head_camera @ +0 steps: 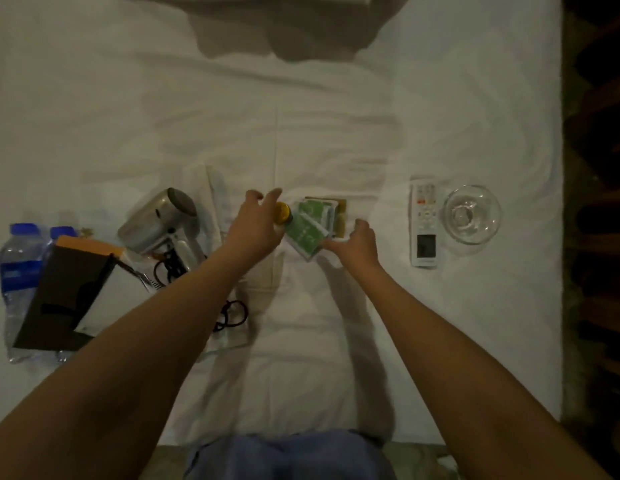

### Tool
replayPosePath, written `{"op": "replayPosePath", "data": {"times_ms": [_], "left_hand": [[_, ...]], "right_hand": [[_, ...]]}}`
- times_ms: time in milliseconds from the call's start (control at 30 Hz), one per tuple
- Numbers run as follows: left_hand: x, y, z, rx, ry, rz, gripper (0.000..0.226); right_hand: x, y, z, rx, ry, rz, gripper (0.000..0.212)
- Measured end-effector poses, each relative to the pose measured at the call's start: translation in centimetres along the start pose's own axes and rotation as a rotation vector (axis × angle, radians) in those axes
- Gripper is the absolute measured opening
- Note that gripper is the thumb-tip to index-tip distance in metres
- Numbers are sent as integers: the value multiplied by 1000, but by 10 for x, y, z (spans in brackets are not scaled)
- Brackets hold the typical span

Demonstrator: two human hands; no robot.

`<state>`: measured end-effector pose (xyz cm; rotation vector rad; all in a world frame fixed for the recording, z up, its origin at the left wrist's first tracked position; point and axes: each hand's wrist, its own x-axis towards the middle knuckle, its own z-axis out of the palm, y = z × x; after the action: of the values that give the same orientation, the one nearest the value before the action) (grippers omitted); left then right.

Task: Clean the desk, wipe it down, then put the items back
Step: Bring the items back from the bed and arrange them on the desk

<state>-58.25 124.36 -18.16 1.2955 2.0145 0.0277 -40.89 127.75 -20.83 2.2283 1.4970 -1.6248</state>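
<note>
Everything lies on a white sheet [301, 116]. A small wooden tray [341, 211] at the centre holds several green packets [306, 232], the nearest ones tilted. A yellow-capped small bottle [283, 212] stands against the tray's left side. My left hand [254, 230] hovers over the bottle with its fingers spread and relaxed, and I cannot see it gripping anything. My right hand [355, 242] is at the tray's near right corner, with fingers curled over the edge and the thumb against the nearest packet.
A silver hair dryer [161, 221] with a black cord [232, 315] lies to the left. Beyond it are a brown box [64, 296] and two blue-capped water bottles [19, 258]. A white remote [423, 221] and a glass bowl [472, 214] sit on the right. A dark floor borders the right edge.
</note>
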Motion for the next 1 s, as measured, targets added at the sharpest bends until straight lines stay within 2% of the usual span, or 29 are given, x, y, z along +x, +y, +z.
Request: {"op": "replayPosePath", "data": {"times_ms": [100,333,467,633,767,1000], "left_hand": [[21,-6,10,-47,-39,7,59],[18,-12,24,-132,-10,-26,41],[-2,-6,9,-94,-6,35,44],[-47,18,-26,-79,24,96,45],[-91,45,-65,-48,43,169,45],[-180,119,-128,-35,136,434,42]], "right_hand": [[12,-4,19,182,57,13,77],[0,-17,48,347,-24,27,47],[-22,-12,40,481,-24,31,43],[-69,-14,3,478,11,-31,39],[-127,-25,-37,573,76,-92,36],[-254,-27,-119,725,251,-268,29]]}}
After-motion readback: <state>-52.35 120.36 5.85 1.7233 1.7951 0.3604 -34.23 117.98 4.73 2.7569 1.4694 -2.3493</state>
